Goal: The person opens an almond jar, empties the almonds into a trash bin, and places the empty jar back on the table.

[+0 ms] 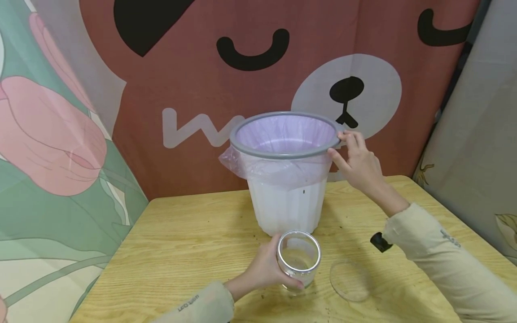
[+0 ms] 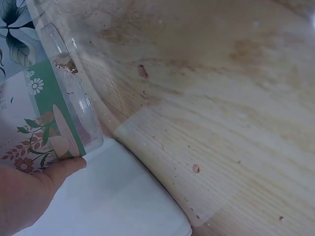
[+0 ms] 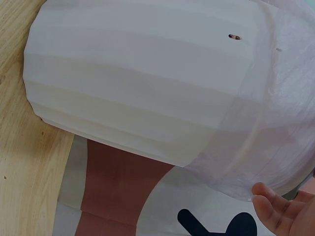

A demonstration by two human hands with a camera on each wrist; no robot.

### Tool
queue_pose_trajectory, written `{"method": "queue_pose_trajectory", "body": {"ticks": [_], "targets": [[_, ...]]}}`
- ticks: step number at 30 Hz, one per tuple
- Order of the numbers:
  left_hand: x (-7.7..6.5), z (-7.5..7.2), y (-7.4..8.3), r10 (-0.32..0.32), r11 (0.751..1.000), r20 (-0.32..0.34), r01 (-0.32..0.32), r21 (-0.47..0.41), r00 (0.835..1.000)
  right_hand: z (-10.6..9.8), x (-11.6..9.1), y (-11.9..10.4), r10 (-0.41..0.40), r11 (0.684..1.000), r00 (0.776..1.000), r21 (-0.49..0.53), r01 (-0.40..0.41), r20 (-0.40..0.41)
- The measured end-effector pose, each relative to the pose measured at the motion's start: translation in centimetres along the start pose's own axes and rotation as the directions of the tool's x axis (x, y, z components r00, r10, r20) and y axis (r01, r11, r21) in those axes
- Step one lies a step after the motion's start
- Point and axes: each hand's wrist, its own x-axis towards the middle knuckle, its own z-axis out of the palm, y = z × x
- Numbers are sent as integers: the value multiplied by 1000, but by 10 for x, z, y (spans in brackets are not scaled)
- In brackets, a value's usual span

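Note:
My left hand [image 1: 267, 265] holds a clear jar [image 1: 298, 279] with a silvery rim, in front of the bin on the table. In the left wrist view the jar shows a green and white flowered label [image 2: 54, 123], with brown bits inside the clear wall. A white trash bin [image 1: 288, 206] stands upright, lined with a thin purple bag [image 1: 282, 172] under a grey ring [image 1: 282, 156]. My right hand [image 1: 359, 163] grips the ring's right side, thumb and fingertips at the edge. The right wrist view shows its fingertips against the bag near the rim.
A clear round lid [image 1: 350, 281] lies flat on the wooden table [image 1: 190, 233], right of the jar. Small dark crumbs [image 2: 196, 168] are scattered on the tabletop. A printed cloth [image 1: 194, 85] hangs close behind the bin.

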Motion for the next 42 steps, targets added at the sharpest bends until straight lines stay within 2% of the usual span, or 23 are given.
{"method": "queue_pose_trajectory", "body": {"ticks": [8,13,17,26,32,42], "targets": [[-1,5,-2,27,999,0,-27,28,1000,0,1,0,7,1000,1000,-2,-7,4],[-1,8,-4,-8,999,7,8,42,1000,-1,0,-1,6,1000,1000,-2,-6,7],[-2,9,-4,-32,999,20,31,19,999,-1,0,-1,5,1000,1000,2,-5,5],[-2,11,-9,4,1000,29,-4,-11,1000,0,0,-1,5,1000,1000,0,-5,6],[-2,12,-7,1,1000,35,-1,-1,999,0,0,-1,7,1000,1000,-3,-7,4],[-4,11,-9,-45,994,81,53,-98,996,0,0,0,15,1000,1000,-3,-15,14]]}}
